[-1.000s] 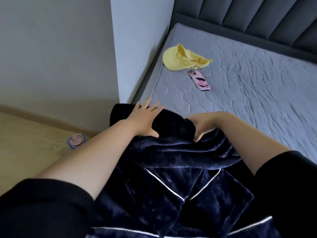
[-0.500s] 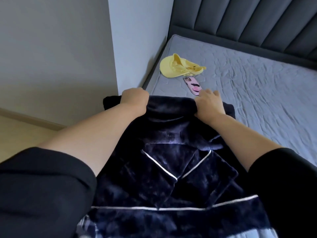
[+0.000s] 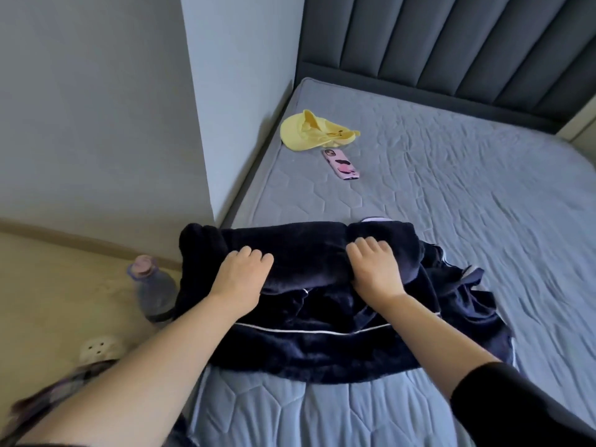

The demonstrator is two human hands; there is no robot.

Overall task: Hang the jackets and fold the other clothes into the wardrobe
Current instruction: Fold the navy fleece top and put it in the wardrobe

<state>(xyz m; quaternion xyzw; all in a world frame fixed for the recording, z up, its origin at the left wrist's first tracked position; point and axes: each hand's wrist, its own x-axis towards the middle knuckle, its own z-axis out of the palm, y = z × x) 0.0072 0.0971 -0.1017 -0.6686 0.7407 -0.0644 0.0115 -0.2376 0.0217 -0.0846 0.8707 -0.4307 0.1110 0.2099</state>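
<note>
On near mattress (image 3: 371, 411): left hand (image 3: 240, 277), right hand (image 3: 375, 266) curled gripping navy garment (image 3: 322, 343) fold; keep edges level, you press flat.

Fingertips of left hand (image 3: 238, 279) and right hand (image 3: 375, 269) curled out of sight into the fold of the navy garment (image 3: 322, 333). Lower layers of that garment hidden under its own rolled upper edge. Water bottle (image 3: 154, 291) partly covered at its right side by the cloth. Pale perforated object (image 3: 100, 348) on the floor blurred, half hidden behind the left forearm, not identifiable. Plaid fabric (image 3: 61, 391) smeared, cut off at the bottom-left edge. Pattern on phone case (image 3: 342, 164) too small to read.
</note>
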